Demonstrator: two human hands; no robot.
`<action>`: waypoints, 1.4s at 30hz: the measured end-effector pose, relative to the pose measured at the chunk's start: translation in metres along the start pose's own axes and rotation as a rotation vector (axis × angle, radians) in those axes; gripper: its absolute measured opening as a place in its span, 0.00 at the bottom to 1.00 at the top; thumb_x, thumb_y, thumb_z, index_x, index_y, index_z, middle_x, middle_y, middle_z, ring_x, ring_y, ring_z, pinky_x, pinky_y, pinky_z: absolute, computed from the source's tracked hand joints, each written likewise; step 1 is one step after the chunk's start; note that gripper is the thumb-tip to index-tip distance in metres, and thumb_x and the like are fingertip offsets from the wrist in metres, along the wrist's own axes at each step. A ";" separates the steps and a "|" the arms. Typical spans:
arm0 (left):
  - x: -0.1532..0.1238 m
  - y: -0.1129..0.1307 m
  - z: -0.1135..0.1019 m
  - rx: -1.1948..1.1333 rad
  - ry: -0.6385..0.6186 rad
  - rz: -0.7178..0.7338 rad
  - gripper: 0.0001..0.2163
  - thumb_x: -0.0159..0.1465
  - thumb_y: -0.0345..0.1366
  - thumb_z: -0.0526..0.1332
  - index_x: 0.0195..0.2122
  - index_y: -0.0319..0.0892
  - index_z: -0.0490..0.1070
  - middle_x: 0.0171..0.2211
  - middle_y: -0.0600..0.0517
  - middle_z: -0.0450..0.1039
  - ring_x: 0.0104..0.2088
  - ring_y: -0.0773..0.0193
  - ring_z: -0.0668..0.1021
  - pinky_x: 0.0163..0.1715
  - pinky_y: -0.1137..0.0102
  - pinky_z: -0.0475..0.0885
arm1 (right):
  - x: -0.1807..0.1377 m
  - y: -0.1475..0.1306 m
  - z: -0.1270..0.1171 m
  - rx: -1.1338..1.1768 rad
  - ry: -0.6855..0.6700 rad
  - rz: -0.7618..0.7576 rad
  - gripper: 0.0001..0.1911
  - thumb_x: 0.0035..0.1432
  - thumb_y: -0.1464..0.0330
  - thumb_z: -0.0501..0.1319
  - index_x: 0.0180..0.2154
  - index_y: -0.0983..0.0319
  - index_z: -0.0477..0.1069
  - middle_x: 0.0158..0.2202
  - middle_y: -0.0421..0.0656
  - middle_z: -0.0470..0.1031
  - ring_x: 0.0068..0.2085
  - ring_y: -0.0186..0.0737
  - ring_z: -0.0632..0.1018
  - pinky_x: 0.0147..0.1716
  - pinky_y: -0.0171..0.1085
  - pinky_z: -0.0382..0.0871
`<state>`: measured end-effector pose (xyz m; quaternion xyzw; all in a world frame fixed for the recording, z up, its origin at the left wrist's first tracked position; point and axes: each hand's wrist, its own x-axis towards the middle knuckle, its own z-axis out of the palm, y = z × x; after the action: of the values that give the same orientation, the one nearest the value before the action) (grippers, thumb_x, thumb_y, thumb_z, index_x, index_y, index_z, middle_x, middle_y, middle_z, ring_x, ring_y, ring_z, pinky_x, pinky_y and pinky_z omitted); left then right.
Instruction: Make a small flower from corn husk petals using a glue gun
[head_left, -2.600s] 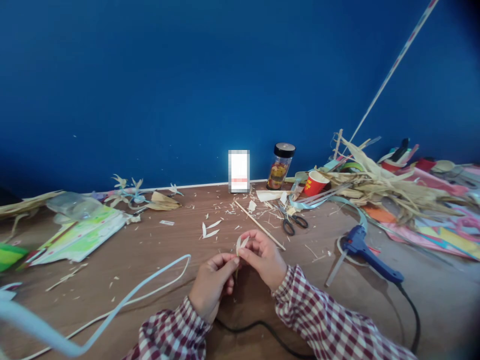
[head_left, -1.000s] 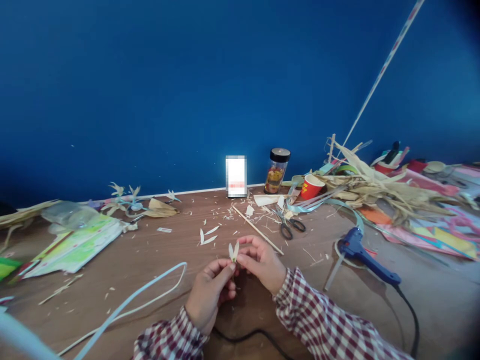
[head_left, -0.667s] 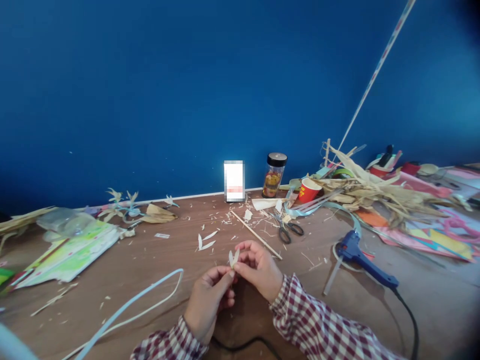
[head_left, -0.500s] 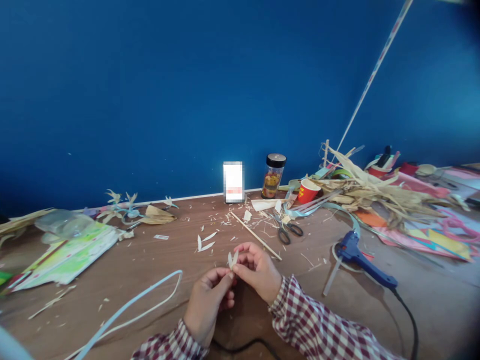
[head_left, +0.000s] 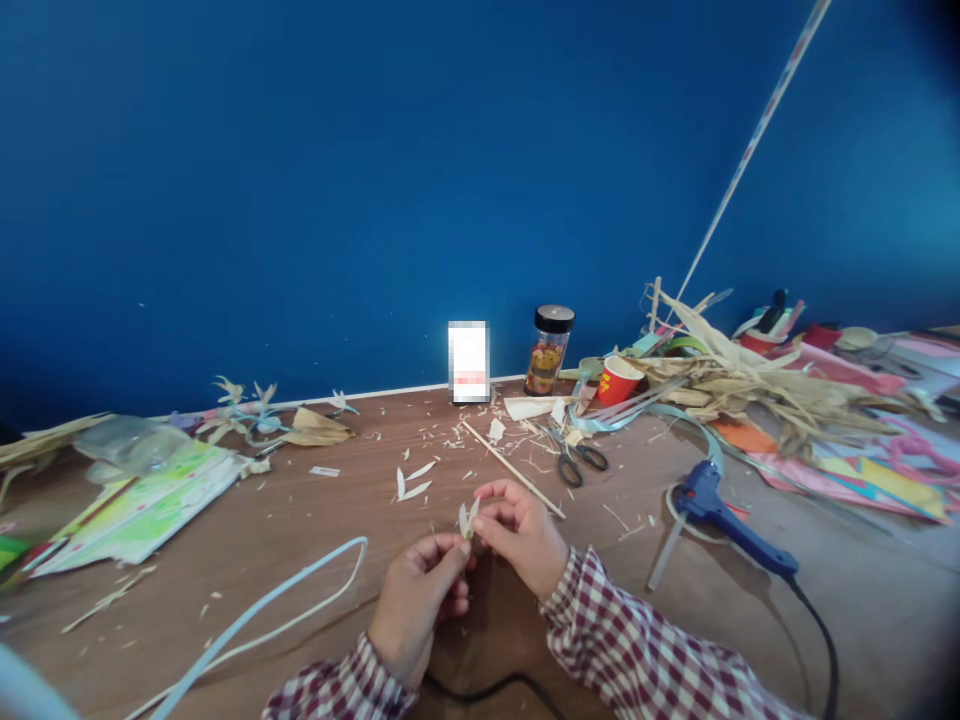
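Observation:
My left hand (head_left: 424, 600) is closed, thumb and forefinger pinching the base of a small pale petal piece (head_left: 466, 519), which looks cut from corn husk. Its narrow leaf-shaped tips point upward. My right hand (head_left: 523, 535) is closed too, with thumb and forefinger on the right-hand petal of the same piece. Both hands are just above the brown table (head_left: 352, 530), fingertips almost meeting. Beyond them lie loose pale petals (head_left: 414, 489) and a thin wooden stick (head_left: 514, 470).
Scissors (head_left: 571, 470), a lidded jar (head_left: 550, 350) and a red paper cup (head_left: 617, 382) stand or lie behind. A blue glue gun (head_left: 731, 520) with a black cord is at right, near a heap of dried husks (head_left: 750, 380). A pale blue strip (head_left: 277, 590) loops at left.
My right hand has shifted slightly up and right, its fingertips moving from the base toward the right-hand petal. My left hand stays nearly still, holding the base.

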<state>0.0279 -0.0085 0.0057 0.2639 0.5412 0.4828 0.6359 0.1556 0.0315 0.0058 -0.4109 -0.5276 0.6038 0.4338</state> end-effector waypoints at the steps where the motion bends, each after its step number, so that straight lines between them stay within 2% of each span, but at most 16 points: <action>1: 0.000 0.000 0.000 -0.004 -0.001 -0.002 0.13 0.45 0.40 0.66 0.26 0.36 0.70 0.18 0.57 0.68 0.14 0.78 0.65 0.12 0.81 0.62 | 0.000 -0.001 0.000 0.001 0.000 0.007 0.13 0.49 0.71 0.60 0.38 0.63 0.61 0.23 0.36 0.69 0.22 0.27 0.68 0.22 0.28 0.60; 19: -0.002 0.002 0.000 -0.024 -0.009 0.000 0.12 0.44 0.40 0.66 0.24 0.37 0.70 0.17 0.57 0.67 0.14 0.77 0.65 0.13 0.80 0.62 | -0.002 -0.003 0.002 0.045 -0.002 0.009 0.14 0.48 0.68 0.61 0.38 0.62 0.61 0.23 0.36 0.70 0.22 0.29 0.71 0.22 0.29 0.62; 29: -0.002 0.000 -0.001 0.087 -0.066 0.026 0.11 0.48 0.41 0.64 0.25 0.37 0.70 0.20 0.56 0.68 0.14 0.77 0.64 0.12 0.81 0.61 | -0.002 0.002 0.005 0.141 -0.039 0.029 0.17 0.46 0.69 0.62 0.37 0.60 0.56 0.23 0.35 0.70 0.21 0.30 0.71 0.22 0.31 0.62; 35: -0.003 0.004 -0.001 0.135 -0.152 -0.017 0.12 0.48 0.41 0.64 0.27 0.36 0.71 0.21 0.54 0.70 0.14 0.78 0.63 0.12 0.80 0.60 | 0.002 0.000 -0.001 0.133 0.044 0.017 0.16 0.46 0.68 0.62 0.35 0.60 0.56 0.21 0.33 0.68 0.18 0.26 0.65 0.17 0.27 0.55; 42: -0.004 0.005 0.002 0.135 -0.137 -0.020 0.12 0.47 0.42 0.64 0.25 0.37 0.70 0.19 0.55 0.68 0.13 0.77 0.63 0.11 0.80 0.59 | 0.005 -0.002 -0.004 0.118 0.105 -0.010 0.17 0.45 0.68 0.62 0.35 0.60 0.56 0.22 0.33 0.66 0.19 0.26 0.63 0.18 0.27 0.54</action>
<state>0.0281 -0.0100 0.0124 0.3332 0.5304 0.4197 0.6568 0.1584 0.0371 0.0077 -0.4131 -0.4698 0.6092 0.4873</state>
